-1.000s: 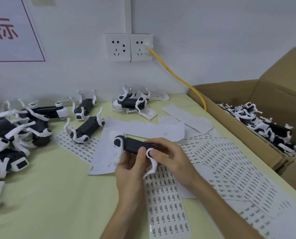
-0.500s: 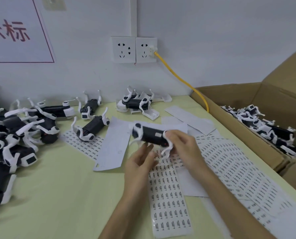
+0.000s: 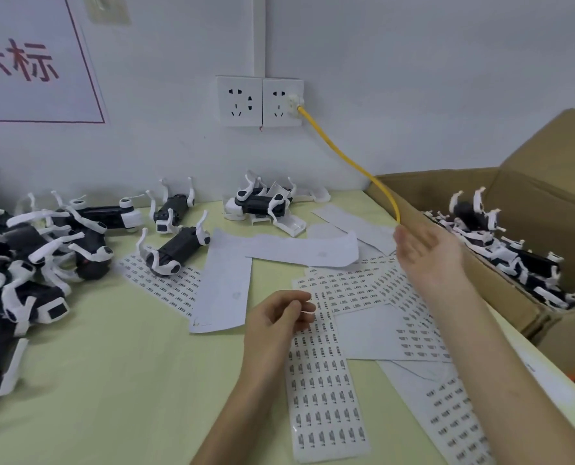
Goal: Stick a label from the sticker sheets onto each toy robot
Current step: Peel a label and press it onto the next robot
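My right hand [image 3: 425, 251] is stretched out palm-up with fingers apart, close to the cardboard box [image 3: 507, 286], and holds nothing. A black-and-white toy robot [image 3: 470, 213] sits legs-up on top of the pile of robots inside that box, just beyond the hand. My left hand [image 3: 277, 318] hovers over a sticker sheet [image 3: 323, 391] with its fingers loosely curled and nothing in them. More sticker sheets [image 3: 356, 286] lie fanned across the table. A heap of toy robots [image 3: 28, 256] lies at the left, and one robot [image 3: 174, 251] lies on a sheet.
Blank backing papers [image 3: 225, 283] lie mid-table. Another small group of robots [image 3: 262, 206] sits near the wall. A yellow cable [image 3: 356, 166] runs from the wall socket [image 3: 282, 102] down behind the box. The table's right edge runs beside the box.
My right hand carried the robot rightward and let it go into the cardboard box; it is now open. My left hand let go of the robot and dropped toward the sticker sheet.
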The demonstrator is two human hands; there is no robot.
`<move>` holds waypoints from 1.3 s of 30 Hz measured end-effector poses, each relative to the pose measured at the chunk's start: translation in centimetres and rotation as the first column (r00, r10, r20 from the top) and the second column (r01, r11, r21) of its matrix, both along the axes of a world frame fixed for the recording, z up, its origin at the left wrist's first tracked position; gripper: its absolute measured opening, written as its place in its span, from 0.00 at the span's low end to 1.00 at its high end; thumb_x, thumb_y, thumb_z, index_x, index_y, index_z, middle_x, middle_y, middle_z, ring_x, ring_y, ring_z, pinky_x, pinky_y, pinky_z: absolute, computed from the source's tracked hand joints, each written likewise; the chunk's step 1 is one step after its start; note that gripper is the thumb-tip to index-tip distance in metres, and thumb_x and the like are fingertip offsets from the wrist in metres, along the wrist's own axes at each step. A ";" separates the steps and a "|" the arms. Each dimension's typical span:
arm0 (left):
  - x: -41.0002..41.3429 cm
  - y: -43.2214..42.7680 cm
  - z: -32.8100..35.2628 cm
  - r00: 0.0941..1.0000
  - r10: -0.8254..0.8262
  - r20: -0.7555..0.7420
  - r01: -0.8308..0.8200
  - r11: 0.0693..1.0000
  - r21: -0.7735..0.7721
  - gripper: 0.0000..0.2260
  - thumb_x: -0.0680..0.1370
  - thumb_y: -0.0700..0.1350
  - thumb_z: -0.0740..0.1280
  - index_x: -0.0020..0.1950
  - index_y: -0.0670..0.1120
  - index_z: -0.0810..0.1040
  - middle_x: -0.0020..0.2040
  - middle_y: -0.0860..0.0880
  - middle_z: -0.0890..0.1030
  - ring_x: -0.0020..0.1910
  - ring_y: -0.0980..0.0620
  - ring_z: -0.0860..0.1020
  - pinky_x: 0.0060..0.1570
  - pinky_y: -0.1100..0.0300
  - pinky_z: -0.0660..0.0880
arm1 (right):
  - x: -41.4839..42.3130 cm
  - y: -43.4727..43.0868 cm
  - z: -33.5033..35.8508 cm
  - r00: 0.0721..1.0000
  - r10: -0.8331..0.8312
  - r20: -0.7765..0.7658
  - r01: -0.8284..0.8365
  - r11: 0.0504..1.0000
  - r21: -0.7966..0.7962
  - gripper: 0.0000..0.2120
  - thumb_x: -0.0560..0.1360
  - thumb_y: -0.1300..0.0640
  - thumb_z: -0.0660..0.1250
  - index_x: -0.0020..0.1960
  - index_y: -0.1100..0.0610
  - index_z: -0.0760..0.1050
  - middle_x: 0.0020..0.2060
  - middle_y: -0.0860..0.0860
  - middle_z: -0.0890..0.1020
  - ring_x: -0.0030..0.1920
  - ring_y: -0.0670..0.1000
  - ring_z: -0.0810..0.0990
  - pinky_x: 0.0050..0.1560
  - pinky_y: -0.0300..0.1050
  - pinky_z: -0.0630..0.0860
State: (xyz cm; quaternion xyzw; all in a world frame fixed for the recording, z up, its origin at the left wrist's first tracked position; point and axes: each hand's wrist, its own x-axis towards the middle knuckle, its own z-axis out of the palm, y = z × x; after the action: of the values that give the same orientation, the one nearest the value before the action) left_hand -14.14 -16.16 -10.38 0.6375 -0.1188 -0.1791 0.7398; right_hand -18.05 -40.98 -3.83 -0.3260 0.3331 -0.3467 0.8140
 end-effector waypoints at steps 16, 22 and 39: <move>6.3 4.0 4.4 0.864 0.134 0.485 -0.348 0.855 0.385 0.11 0.79 0.38 0.68 0.60 0.48 0.82 0.54 0.54 0.84 0.54 0.53 0.80 0.57 0.56 0.76 | 2.9 9.1 -5.5 0.857 0.182 -0.483 -0.509 0.457 -0.730 0.13 0.79 0.66 0.65 0.43 0.54 0.84 0.31 0.50 0.82 0.32 0.42 0.78 0.35 0.36 0.75; 14.4 7.5 6.4 0.662 -0.025 0.749 -0.676 0.411 0.611 0.17 0.77 0.41 0.68 0.66 0.44 0.80 0.64 0.42 0.80 0.65 0.38 0.74 0.63 0.45 0.68 | 3.1 8.8 -5.7 0.853 0.182 -0.489 -0.514 0.450 -0.730 0.13 0.79 0.66 0.65 0.43 0.53 0.84 0.30 0.50 0.82 0.31 0.43 0.78 0.35 0.36 0.74; 16.2 9.2 5.1 0.881 0.188 0.433 -0.429 0.701 0.570 0.16 0.77 0.53 0.74 0.39 0.43 0.75 0.40 0.40 0.84 0.34 0.44 0.81 0.35 0.56 0.70 | 3.2 8.9 -5.9 0.914 0.049 -0.402 -0.384 0.424 -0.820 0.12 0.79 0.66 0.65 0.43 0.53 0.83 0.28 0.51 0.80 0.28 0.46 0.77 0.33 0.46 0.76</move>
State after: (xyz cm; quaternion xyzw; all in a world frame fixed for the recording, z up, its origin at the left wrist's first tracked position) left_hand 2.03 -6.94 -5.30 0.8856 -0.0654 0.0335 0.4586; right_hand -14.82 -32.04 -9.68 -0.7930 0.1839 -0.3018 0.4963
